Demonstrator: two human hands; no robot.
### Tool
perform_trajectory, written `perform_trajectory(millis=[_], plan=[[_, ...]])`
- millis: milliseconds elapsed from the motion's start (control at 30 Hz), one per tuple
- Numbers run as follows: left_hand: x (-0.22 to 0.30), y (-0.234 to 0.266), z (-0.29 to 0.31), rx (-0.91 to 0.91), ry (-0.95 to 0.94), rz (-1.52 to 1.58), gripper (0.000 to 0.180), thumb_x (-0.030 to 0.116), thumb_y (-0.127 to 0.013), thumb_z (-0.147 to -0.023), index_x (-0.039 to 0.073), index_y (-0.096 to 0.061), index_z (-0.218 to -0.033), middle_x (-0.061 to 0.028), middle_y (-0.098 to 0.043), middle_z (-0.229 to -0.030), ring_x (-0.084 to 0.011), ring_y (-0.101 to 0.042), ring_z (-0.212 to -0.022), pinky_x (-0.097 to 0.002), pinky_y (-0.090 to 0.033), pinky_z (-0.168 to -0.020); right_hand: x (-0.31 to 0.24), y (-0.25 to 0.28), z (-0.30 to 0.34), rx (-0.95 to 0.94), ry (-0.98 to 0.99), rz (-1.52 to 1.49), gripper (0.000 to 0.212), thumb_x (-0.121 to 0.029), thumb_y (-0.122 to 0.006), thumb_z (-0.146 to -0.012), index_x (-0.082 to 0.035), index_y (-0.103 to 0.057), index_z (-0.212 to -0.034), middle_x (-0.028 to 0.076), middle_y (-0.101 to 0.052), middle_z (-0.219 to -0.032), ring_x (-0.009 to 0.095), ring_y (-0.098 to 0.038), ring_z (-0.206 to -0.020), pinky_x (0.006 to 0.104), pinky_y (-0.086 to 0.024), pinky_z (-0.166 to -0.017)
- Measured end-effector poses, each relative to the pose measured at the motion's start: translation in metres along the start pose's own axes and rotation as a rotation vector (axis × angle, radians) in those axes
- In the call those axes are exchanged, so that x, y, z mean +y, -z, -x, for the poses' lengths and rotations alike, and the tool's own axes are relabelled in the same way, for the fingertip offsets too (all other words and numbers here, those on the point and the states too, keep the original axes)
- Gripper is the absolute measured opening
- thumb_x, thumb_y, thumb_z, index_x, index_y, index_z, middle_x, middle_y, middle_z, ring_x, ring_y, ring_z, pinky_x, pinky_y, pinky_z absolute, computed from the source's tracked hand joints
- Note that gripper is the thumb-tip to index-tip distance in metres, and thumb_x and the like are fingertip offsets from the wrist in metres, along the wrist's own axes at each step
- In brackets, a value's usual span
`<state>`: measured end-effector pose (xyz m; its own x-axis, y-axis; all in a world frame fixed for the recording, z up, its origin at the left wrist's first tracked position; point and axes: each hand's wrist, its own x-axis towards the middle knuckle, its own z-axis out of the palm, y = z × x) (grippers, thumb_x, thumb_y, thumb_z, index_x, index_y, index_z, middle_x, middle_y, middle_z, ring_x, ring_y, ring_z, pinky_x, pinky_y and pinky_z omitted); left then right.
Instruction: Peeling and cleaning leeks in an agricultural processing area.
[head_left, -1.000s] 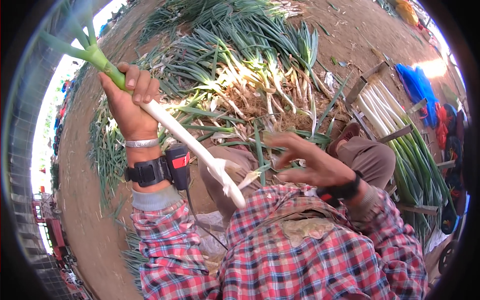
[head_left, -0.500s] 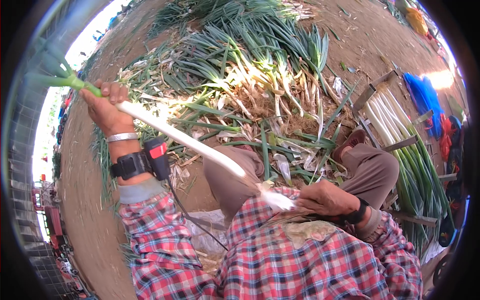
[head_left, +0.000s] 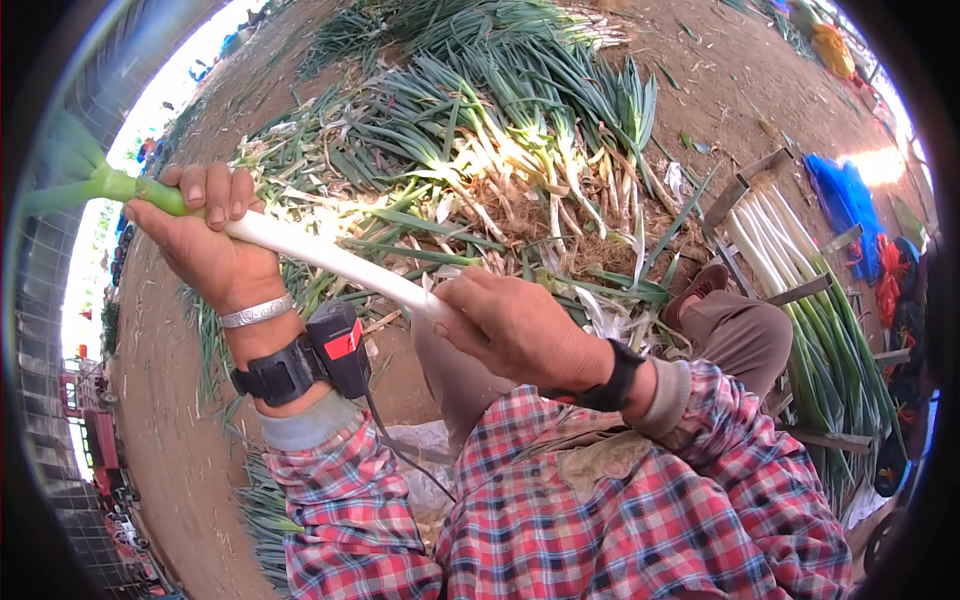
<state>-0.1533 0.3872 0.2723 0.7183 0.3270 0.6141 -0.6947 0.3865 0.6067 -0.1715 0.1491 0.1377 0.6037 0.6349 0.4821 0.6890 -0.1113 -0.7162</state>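
- Left grip [head_left: 215, 238] wraps closed around the leek [head_left: 332, 262] where green meets white.
- Right grip [head_left: 522, 328] curls closed around its white length.
- The leek slants between them.

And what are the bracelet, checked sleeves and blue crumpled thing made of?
The bracelet looks like polished metal, because its silvery surface gleams. The checked sleeves look like matte woven cloth: they fold and wrinkle. The blue crumpled thing looks bright and flimsy, maybe thin plastic or netting; I can't tell which.
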Motion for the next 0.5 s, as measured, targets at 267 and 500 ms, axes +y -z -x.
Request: perform_trajectory(millis=[267,500], plan=[[-0.030,-0.023,0.054,0.340,-0.157,-0.520,0.053,0.057,-0.029,-0.098,0.008,-0.046,-0.083,0.0007,-0.040,-0.063,-0.0085,-0.035,-0.048,-0.0241,-0.029,-0.047,0.033,-0.023,0.020,0.044,0.065,0.418,0.019,-0.017,-0.058,-0.088,-0.004,-0.058,-0.101,0.011,-0.054,-0.084,0.033,-0.056,-0.073,0.0414,-0.047,-0.062],[-0.046,-0.007,0.080,0.373,-0.043,-0.407,0.049,0.059,-0.036,-0.095,0.013,-0.047,-0.086,0.0025,-0.040,-0.064,-0.0079,-0.037,-0.052,-0.0232,-0.030,-0.050,0.052,-0.033,0.038,-0.031,-0.096,0.248,0.010,-0.010,-0.057,-0.083,-0.005,-0.056,-0.093,0.011,-0.051,-0.080,0.031,-0.056,-0.072,0.0406,-0.047,-0.061]])
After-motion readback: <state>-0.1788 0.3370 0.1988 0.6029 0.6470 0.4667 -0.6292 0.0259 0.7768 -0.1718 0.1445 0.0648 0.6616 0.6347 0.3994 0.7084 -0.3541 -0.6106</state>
